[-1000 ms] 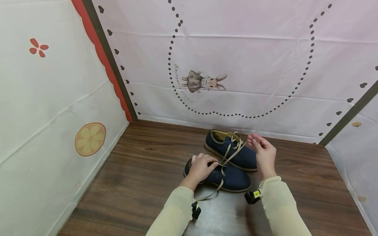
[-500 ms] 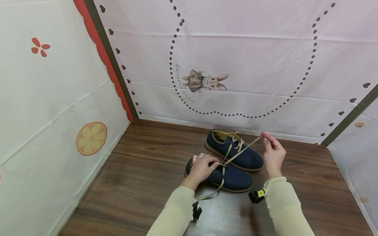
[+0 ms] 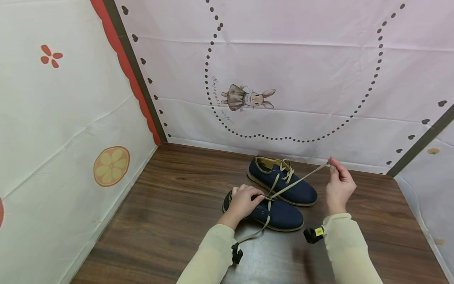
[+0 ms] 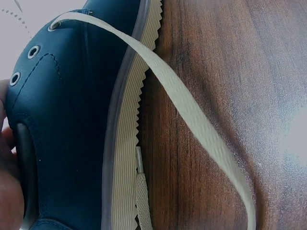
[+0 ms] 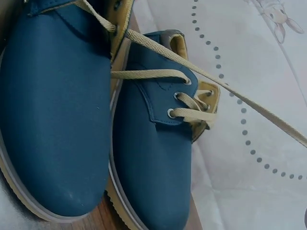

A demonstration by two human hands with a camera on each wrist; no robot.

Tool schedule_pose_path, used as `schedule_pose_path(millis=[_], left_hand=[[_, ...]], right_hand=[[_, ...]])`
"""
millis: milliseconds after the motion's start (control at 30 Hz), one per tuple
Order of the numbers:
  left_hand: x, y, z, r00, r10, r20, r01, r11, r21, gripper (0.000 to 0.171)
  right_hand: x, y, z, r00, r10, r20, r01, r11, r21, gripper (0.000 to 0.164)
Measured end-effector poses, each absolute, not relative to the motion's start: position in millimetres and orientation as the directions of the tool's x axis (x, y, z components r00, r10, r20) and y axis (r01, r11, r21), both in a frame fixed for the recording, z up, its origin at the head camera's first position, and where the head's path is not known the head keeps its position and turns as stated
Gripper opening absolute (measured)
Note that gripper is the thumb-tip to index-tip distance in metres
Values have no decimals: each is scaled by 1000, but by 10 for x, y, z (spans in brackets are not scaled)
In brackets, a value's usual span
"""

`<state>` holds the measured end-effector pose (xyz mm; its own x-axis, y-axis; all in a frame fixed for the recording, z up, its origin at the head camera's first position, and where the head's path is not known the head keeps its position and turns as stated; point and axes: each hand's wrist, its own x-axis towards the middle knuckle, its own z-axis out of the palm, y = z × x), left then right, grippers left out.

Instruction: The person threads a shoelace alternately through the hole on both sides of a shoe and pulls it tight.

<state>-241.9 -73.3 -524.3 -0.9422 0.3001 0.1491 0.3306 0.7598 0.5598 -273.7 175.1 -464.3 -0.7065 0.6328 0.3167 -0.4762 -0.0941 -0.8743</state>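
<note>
Two navy shoes with beige laces stand side by side, toes to the right. On the near shoe (image 3: 285,217) my left hand (image 3: 242,203) grips the upper by the eyelet flap, fingers over the opening. My right hand (image 3: 339,187) is raised to the right and pinches a shoelace (image 3: 301,180), stretched from the near shoe across the far shoe (image 3: 303,192). The other end of the lace (image 4: 192,115) leaves an eyelet and trails over the near side in the left wrist view. The right wrist view shows the taut lace (image 5: 259,109); the right fingers are outside it.
The shoes stand on a dark wood-grain table (image 3: 170,205). Behind them rises a pale cloth wall (image 3: 312,79) with a printed rabbit (image 3: 248,98). A white cloth (image 3: 64,130) hangs at the left, and another at the right.
My right hand has moved right with the pinched lace, drawing it longer and straighter. The left hand has kept its hold on the near shoe.
</note>
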Motion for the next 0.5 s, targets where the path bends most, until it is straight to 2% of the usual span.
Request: schedule_pose_path(millis=[167, 500], left_hand=[[-2421, -738, -5238, -942, 304, 144, 331, 760, 560, 21], [-2432, -731, -5236, -942, 306, 137, 329, 765, 553, 22]], right_hand=[[-2702, 1703, -4653, -731, 592, 339, -484, -99, -870, 16], [-2621, 1340, -4888, -862, 351, 366, -402, -34, -915, 25]])
